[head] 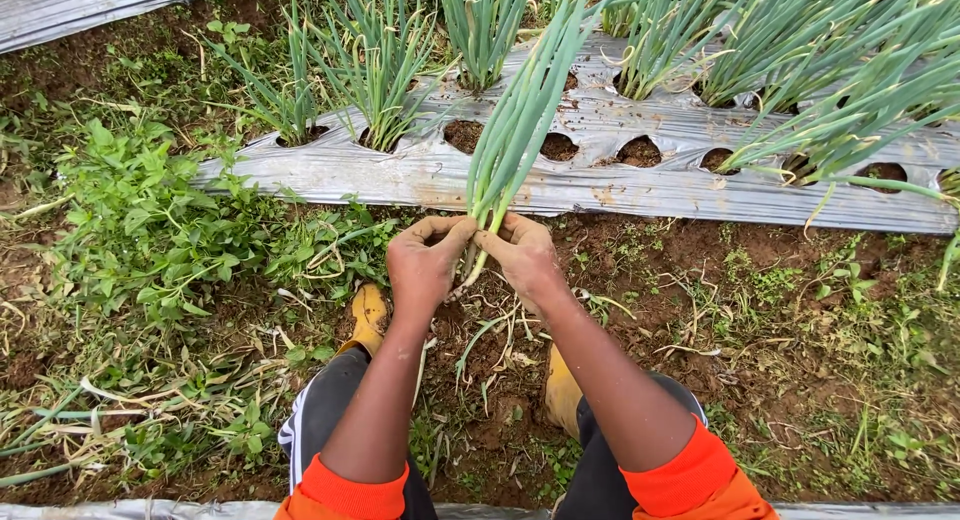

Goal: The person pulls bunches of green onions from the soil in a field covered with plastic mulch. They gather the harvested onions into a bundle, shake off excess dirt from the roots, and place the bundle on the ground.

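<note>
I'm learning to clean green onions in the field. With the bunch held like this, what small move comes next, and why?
Probably peel the loose outer skin down off the base. Both hands, left hand and right hand, pinch the bunch of green onions at its pale lower end, stalks pointing away over the silver plastic mulch, and stripped scraps lie on the soil below.

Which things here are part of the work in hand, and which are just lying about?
In hand:
- bunch of green onions
- left hand
- right hand

Lying about:
- silver mulch sheet
- planted onions
- weeds
- yellow boots
</note>
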